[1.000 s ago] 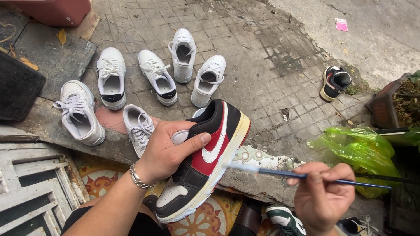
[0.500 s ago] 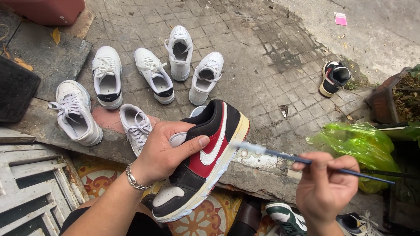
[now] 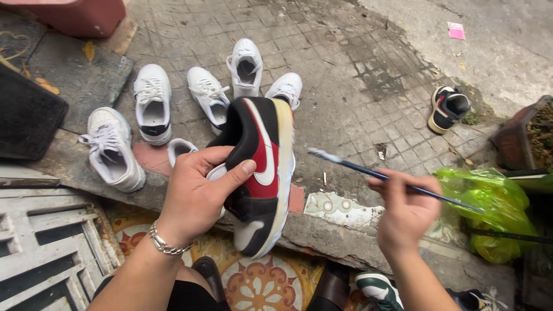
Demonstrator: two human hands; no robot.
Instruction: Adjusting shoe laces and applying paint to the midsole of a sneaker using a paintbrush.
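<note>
The left hand point(image 3: 193, 193) clasped a black, red and white leather sneaker point(image 3: 260, 173) by its side, sole turned right, long axis running away from the person. Right of that grip, the right hand point(image 3: 406, 210) pinched a thin blue-handled paintbrush point(image 3: 391, 177), bristles pointing left at the sole, not touching. Beyond lay white sneakers point(image 3: 152, 101) on grey paving; a green plastic bag point(image 3: 489, 201) sat further right.

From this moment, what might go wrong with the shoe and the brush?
The left hand holds the shoe tilted in the air, above the white shoes; if the grip slips, it may fall on them. The brush in the right hand has a whitish tip near the sole; a careless stroke may mark the black or red parts.
</note>
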